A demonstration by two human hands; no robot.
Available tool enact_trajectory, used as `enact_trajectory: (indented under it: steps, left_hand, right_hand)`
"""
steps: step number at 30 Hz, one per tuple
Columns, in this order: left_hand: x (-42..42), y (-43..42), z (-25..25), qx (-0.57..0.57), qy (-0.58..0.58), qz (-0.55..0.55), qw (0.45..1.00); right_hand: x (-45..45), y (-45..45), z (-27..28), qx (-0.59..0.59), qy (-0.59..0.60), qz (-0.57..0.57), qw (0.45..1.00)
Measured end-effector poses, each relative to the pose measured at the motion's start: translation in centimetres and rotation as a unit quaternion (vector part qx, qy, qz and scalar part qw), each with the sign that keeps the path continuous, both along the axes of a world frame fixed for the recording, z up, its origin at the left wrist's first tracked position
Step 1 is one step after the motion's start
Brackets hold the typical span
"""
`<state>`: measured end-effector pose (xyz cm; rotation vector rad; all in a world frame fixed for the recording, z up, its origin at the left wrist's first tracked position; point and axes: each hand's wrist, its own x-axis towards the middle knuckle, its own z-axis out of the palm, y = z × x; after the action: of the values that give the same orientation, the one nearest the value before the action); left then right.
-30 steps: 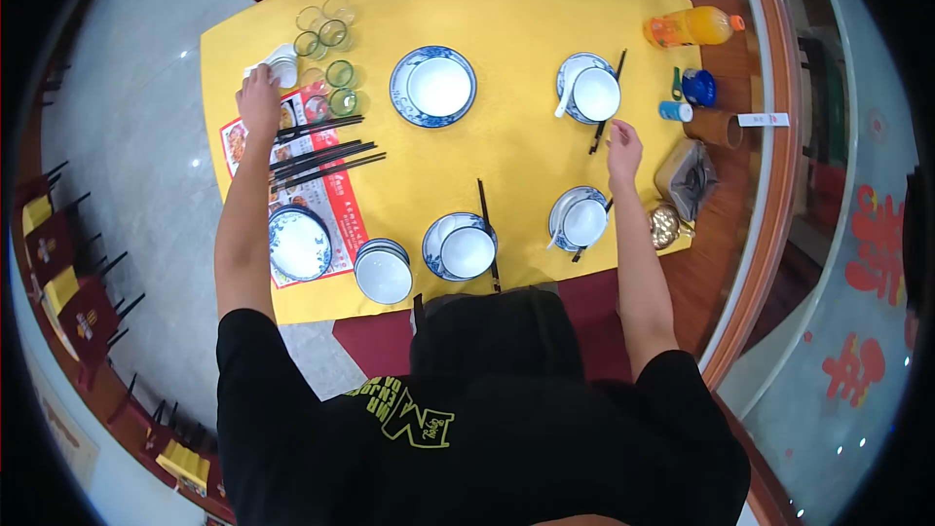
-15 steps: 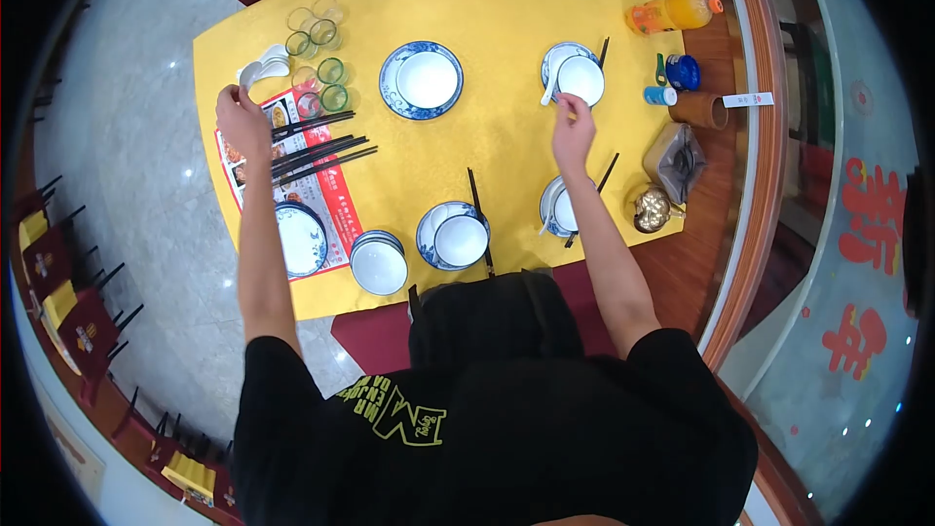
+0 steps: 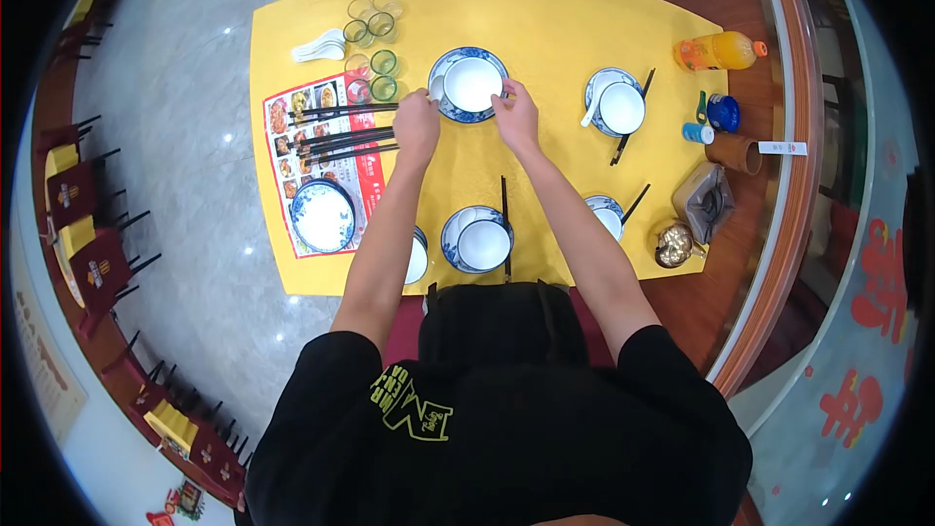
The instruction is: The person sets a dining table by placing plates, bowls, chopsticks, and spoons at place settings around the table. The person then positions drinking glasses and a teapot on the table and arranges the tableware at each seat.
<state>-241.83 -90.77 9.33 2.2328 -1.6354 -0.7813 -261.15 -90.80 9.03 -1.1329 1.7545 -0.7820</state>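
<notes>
At the far middle of the table a white bowl [image 3: 475, 84] stands on a blue-patterned plate [image 3: 449, 60]. My left hand [image 3: 419, 124] is closed on a white spoon [image 3: 436, 89], which is over the plate's left side, beside the bowl. With thumb and fingers, my right hand [image 3: 517, 118] pinches the bowl's right rim, above the plate's edge. Black chopsticks [image 3: 346, 141] lie on a menu sheet [image 3: 282, 161] left of my left hand. More white spoons [image 3: 318, 46] lie stacked farther left.
Glasses [image 3: 372, 21] stand at the far left. A stack of plates [image 3: 322, 216] rests on the menu. Other place settings include a bowl [image 3: 621, 108] with spoon and chopsticks. Along the right edge are an orange juice bottle [image 3: 719, 51], a wooden cup [image 3: 734, 153] and a teapot [image 3: 674, 245].
My left hand has carried a spoon from the spoon stack rightward to the far plate. My right hand has moved left from the right-hand setting to the bowl. The view has shifted.
</notes>
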Motion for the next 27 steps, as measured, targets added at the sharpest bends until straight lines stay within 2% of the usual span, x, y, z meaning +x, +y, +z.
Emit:
enact_trajectory:
  steps: [5,7,8,10,13,17,18,19,21,22,23,27]
  left_hand:
    - [-1.2,-0.7,-1.6,-0.064,-0.004,-0.007,0.998]
    - [-1.4,-0.1,-0.8,-0.128,-0.004,-0.013,0.992]
    - [-1.1,0.7,-0.3,-0.126,-0.006,-0.011,0.992]
    - [0.4,2.6,1.7,-0.207,0.044,-0.036,0.977]
    - [5.7,5.1,3.9,-0.164,0.073,-0.002,0.984]
    - [14.4,6.8,1.9,-0.137,-0.127,-0.027,0.982]
    - [16.4,7.5,0.0,-0.083,-0.165,-0.067,0.981]
    - [17.2,7.9,-0.3,-0.085,-0.163,-0.067,0.981]
    - [18.0,8.2,-1.1,-0.063,-0.234,-0.147,0.959]
    - [18.6,7.7,-1.3,-0.05,-0.22,-0.167,0.96]
    - [18.8,7.2,-1.7,-0.046,-0.245,-0.19,0.95]
    - [19.5,5.3,-1.2,-0.002,-0.222,-0.227,0.948]
  right_hand:
    - [-0.1,0.4,0.2,0.007,-0.019,0.002,1.0]
    - [-0.1,0.2,0.3,0.014,-0.021,0.014,1.0]
    - [-0.1,0.3,0.2,0.017,-0.023,0.016,0.999]
    - [-0.1,0.1,-0.2,-0.016,-0.053,0.044,0.998]
    - [0.3,0.0,0.0,-0.017,-0.067,0.037,0.997]
    - [0.1,1.0,0.4,-0.009,-0.094,0.039,0.995]
    - [0.1,1.6,0.4,-0.054,-0.028,0.073,0.995]
    - [0.1,2.4,0.5,-0.098,0.039,0.106,0.989]
    - [0.2,3.9,0.9,-0.128,0.057,0.111,0.984]
    - [0.2,4.3,1.1,-0.158,0.071,0.117,0.978]
    - [0.1,4.7,1.3,-0.158,0.077,0.115,0.978]
    - [-0.4,6.8,1.9,-0.145,0.06,0.099,0.983]
